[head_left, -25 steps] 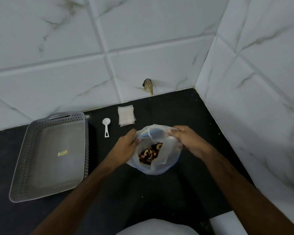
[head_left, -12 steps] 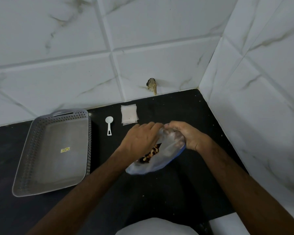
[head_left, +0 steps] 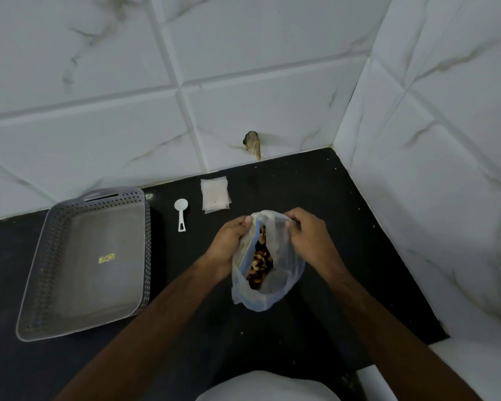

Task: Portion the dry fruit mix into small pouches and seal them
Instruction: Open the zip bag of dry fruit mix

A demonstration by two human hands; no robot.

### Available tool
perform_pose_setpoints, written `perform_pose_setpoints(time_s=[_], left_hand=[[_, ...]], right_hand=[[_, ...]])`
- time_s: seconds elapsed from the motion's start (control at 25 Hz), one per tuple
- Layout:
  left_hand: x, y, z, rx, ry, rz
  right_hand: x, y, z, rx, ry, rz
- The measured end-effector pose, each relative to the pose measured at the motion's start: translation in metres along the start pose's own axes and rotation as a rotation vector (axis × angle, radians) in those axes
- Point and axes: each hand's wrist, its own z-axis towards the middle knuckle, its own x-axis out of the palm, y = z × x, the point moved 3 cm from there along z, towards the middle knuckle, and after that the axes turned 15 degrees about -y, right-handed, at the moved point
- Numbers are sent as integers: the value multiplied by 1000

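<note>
From my remote seat I see the black stone bench (head_left: 315, 198) first, then the grey perforated plastic basket (head_left: 145, 244) at its left. Right of the basket stands the clear zip-top plastic bag of dry fruit mix (head_left: 268, 273), mouth up. My left hand (head_left: 229, 244) pinches one lip, my right hand (head_left: 307, 238) the other (both curled on film). I judge it light, floppy and slick, so gripping at the stiffer blue zip strip seems safest. Behind lie the stack of small clear pouches (head_left: 215, 195) and the white plastic scoop (head_left: 181, 212), untouched.
</note>
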Motion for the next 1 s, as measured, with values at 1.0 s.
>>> perform_pose_setpoints(time_s=[1.0], left_hand=[[18,-35,15,1038,-112,1710]], right_hand=[[4,16,-10,-194,160,-382]])
